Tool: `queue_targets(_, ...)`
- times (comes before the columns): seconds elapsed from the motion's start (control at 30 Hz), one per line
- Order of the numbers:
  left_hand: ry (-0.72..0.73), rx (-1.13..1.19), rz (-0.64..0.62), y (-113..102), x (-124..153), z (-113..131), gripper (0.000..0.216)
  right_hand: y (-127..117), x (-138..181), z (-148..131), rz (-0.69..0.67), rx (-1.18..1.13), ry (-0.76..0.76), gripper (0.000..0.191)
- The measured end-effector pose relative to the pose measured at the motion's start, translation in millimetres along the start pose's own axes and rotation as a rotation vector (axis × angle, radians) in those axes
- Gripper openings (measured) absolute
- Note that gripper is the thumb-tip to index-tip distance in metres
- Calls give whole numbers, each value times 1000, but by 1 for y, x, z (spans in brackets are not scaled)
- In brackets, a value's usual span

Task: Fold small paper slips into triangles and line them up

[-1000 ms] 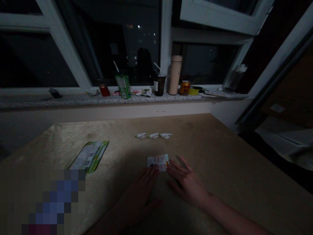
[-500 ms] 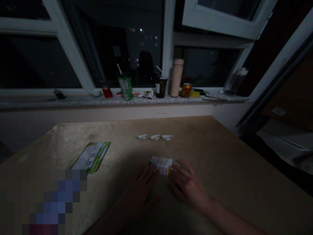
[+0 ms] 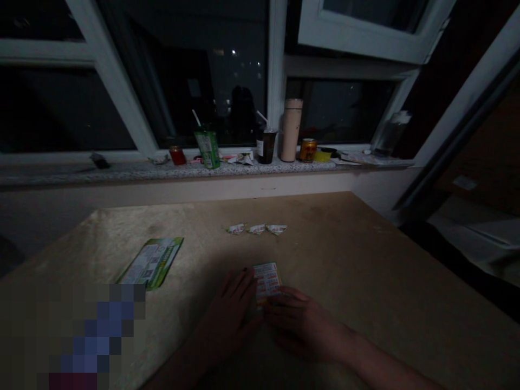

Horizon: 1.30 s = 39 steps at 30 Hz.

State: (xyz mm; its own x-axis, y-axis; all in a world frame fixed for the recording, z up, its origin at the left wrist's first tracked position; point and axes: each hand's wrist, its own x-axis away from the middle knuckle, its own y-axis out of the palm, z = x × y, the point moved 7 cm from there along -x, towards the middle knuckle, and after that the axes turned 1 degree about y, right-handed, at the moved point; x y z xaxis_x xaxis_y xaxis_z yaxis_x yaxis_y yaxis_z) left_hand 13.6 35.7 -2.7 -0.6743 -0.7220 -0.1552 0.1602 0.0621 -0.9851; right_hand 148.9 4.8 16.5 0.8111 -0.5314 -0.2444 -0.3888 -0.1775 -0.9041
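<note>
Hands first, nearest my view. Left hand (image 3: 229, 314) lies flat on the desk (image 3: 365, 260), fingers stretched out and slightly spread, with the fingertips touching the left edge of the printed card (image 3: 266, 280). Right hand (image 3: 298, 320) comes in from the lower right with its fingers curled. The tips rest on the card's near right corner, and in this dim light I cannot tell whether they pinch it or only press on it.

Card: small, pale, rectangular, covered in rows of reddish-orange print. It sits between the two hands at the middle of the desk, its far part uncovered. I note it looks turned a little out of square with the desk edge.

Left of the hands, well apart: a green and white leaflet (image 3: 152, 261) lying flat.

Beyond the card: three small folded paper pieces (image 3: 257, 228) in a short row, close together.

Farthest: the windowsill (image 3: 81, 172), carrying a green carton with straw (image 3: 207, 147), a dark cup (image 3: 266, 146), a tall beige flask (image 3: 291, 130) and an orange can (image 3: 307, 150), all against dark glass.
</note>
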Motion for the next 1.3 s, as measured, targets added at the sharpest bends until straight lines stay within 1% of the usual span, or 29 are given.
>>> queue_targets(0.13, -7, 30, -24, 0, -2, -5, 57, -6, 2, 21, 62, 41, 104, 50)
queue_targets(0.27, -1, 42, -49, 0, -5, -12, 53, -8, 4, 39, 30, 61, 182, 65)
queue_targets(0.33, 18, 31, -59, -1, -6, -13, 50, -6, 4, 43, -2, 52, 208, 68)
queue_targets(0.47, 48, 11, -69, -4, -7, -12, 47, -3, 2, 45, -37, 45, 222, 60)
queue_targets(0.6, 72, -1, -62, -7, -8, -11, 49, -7, 1, 41, 0, 76, 201, 51)
queue_targets(0.73, 151, -50, -54, -6, -11, -10, 49, -12, -3, 38, 28, 161, 158, 45)
queue_targets(0.83, 214, -101, -33, -5, -13, -8, 47, -13, -9, 36, 27, 234, 111, 48)
queue_targets(0.9, 252, -122, -1, -7, -13, -5, 44, -10, -14, 35, 15, 276, 79, 52)
queue_targets(0.97, 274, -125, 35, -10, -12, -2, 38, -5, -18, 35, 5, 306, 64, 51)
queue_targets(1.13, 284, -115, 102, -15, -10, 3, 35, 1, -20, 37, 56, 298, 103, 39)
queue_targets(1.3, 253, -80, 56, -14, -13, 1, 26, 0, -17, 30, 71, 221, 41, 27)
